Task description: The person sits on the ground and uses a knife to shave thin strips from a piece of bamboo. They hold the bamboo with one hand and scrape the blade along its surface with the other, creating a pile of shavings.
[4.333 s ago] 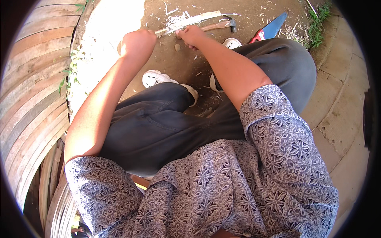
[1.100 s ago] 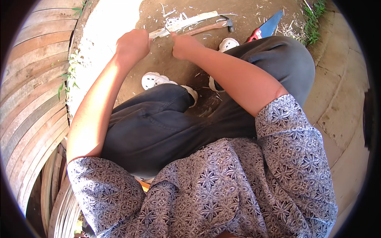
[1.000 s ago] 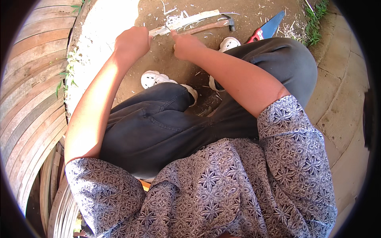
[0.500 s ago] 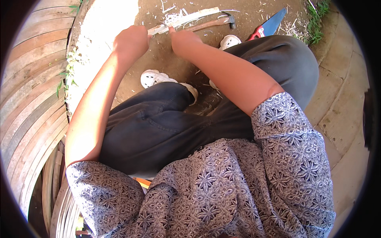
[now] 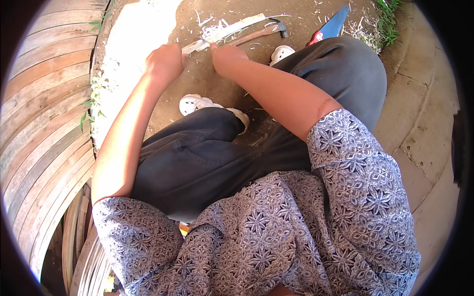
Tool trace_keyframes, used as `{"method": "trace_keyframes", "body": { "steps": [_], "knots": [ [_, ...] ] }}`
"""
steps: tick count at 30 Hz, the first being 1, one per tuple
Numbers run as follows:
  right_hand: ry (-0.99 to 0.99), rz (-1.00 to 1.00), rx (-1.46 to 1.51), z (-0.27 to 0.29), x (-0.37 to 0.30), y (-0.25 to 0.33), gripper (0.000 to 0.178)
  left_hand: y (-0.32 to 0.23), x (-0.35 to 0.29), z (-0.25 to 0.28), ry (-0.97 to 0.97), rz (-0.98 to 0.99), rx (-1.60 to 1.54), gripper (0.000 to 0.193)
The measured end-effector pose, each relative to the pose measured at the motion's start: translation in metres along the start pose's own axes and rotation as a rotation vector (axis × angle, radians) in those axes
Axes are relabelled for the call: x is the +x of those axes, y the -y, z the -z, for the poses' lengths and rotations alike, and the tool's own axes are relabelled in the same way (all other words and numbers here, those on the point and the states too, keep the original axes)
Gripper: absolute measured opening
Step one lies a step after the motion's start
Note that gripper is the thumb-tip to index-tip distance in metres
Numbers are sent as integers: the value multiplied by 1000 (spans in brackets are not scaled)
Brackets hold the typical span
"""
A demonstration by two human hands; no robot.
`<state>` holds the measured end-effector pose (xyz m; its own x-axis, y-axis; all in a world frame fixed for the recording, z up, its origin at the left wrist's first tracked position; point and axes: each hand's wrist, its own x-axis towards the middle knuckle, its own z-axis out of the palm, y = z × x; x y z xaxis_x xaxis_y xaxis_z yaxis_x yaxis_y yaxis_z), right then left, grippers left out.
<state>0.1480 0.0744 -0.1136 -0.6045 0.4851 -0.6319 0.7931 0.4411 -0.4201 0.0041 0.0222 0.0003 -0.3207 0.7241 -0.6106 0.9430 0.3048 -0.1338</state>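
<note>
My left hand [image 5: 166,62] is closed around the near-left end of a pale wooden strip [image 5: 237,27], which slants away to the upper right over the dirt. Just right of it, my right hand [image 5: 229,58] is also closed, its fingers against the strip's middle; whatever it grips is hidden by the hand. Curly pale shavings [image 5: 216,28] lie around the strip. A claw hammer [image 5: 256,34] with a wooden handle rests beside the strip, its dark head toward the right and its handle end near my right hand.
A handsaw [image 5: 335,24] with a blue blade and red handle lies beyond my right knee. White perforated shoes [image 5: 195,104] are on the bare dirt [image 5: 165,106]. Curved wooden slats [image 5: 47,98] rise on the left; pale paving [image 5: 419,118] and grass [image 5: 387,22] border the right.
The whole view has shifted a little, so my hands and the strip appear slightly lower. Both hands stay closed at the strip; the hammer and saw show no clear movement on the ground.
</note>
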Motion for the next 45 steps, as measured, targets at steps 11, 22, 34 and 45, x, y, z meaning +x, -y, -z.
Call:
{"method": "trace_keyframes", "body": {
  "steps": [11, 22, 34, 45],
  "knots": [
    [45, -80, -3, -19, 45, -15, 56, -6, -1, -1, 24, -2, 1, 33],
    [72, 80, -69, 15, -10, 5, 55, 9, 3, -13, -23, -23, -27, 36],
    [74, 25, -124, -6, 28, -9, 50, 6, -2, -13, -65, -69, -35, 34],
    [71, 97, -67, 13, 4, -1, 59, 4, -2, -18, -79, -159, 177, 20]
  ]
}}
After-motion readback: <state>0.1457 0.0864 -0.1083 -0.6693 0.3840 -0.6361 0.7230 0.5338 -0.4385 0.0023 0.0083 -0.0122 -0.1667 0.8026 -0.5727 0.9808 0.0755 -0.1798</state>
